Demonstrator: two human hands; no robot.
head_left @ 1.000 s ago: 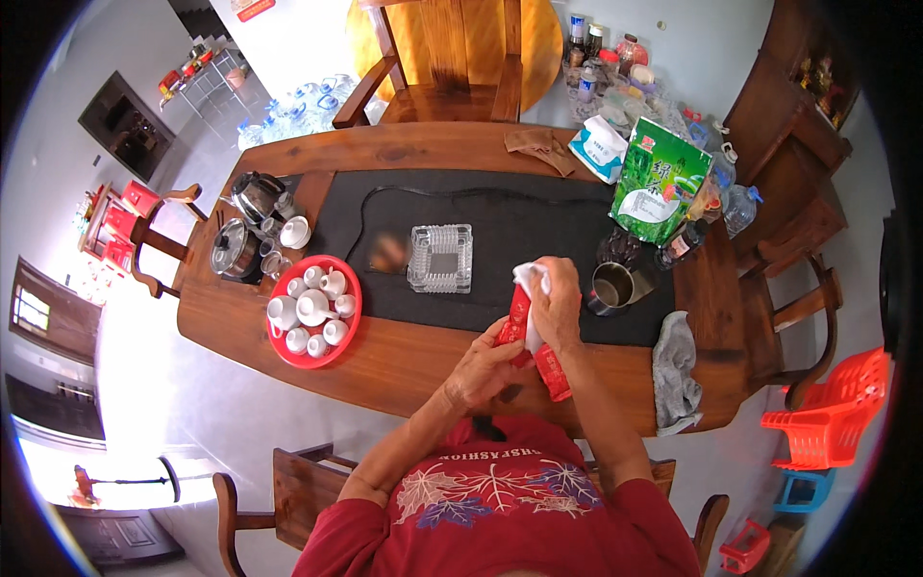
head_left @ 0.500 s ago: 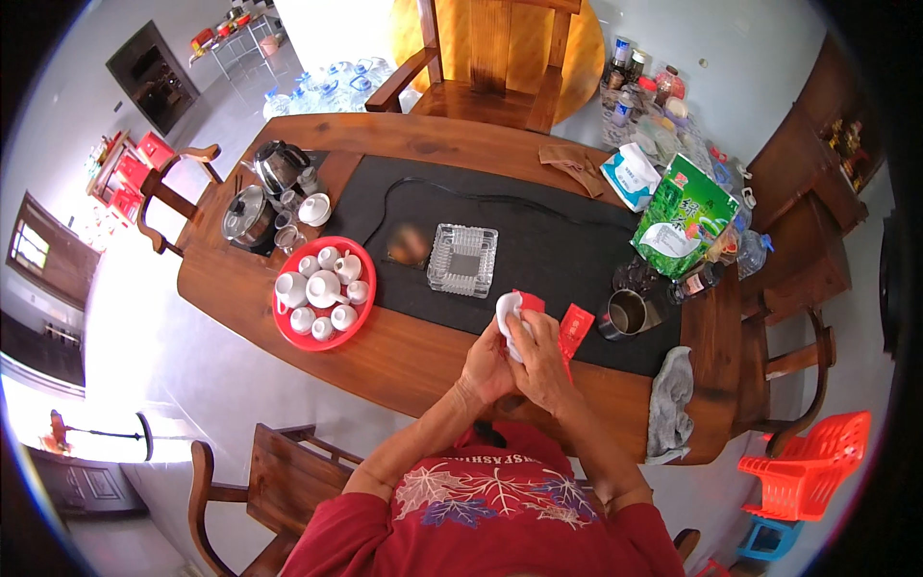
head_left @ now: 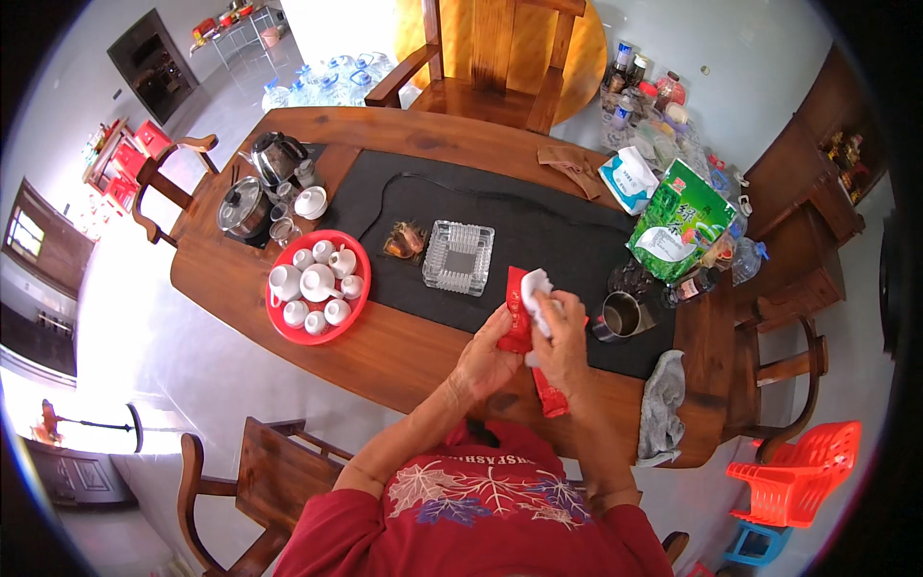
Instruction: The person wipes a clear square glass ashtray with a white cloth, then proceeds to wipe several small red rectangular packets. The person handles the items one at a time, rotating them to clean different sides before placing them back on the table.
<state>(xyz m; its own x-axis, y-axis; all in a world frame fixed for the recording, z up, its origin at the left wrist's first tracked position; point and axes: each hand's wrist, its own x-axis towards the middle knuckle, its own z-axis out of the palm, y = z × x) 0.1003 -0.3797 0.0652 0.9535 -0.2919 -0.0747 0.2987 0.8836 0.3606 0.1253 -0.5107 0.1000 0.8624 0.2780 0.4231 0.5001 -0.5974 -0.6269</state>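
Observation:
My left hand [head_left: 486, 356] is closed on a red packet [head_left: 517, 313], which stands up from its fingers near the table's front edge. A crumpled white tissue [head_left: 536, 287] is pinched in my right hand [head_left: 563, 337], right beside that packet. Below the right hand, another red strip [head_left: 551, 396] lies at the table edge, partly covered by the hand. Ahead of the hands sits a square clear glass ashtray [head_left: 459, 258]. Left of it is a small brownish object [head_left: 405, 240] whose kind I cannot make out.
On the left, a red round tray [head_left: 361, 298] carries several white cups near a metal kettle [head_left: 275, 159]. To the right stand a metal cup [head_left: 618, 315], a green pouch [head_left: 681, 221] and a tissue pack [head_left: 629, 180]. A grey cloth [head_left: 663, 409] hangs at the front edge.
My right hand has shifted right with the tissue. The red packet in my left hand now shows upright, more of it exposed. The other red strip is now mostly behind my right hand.

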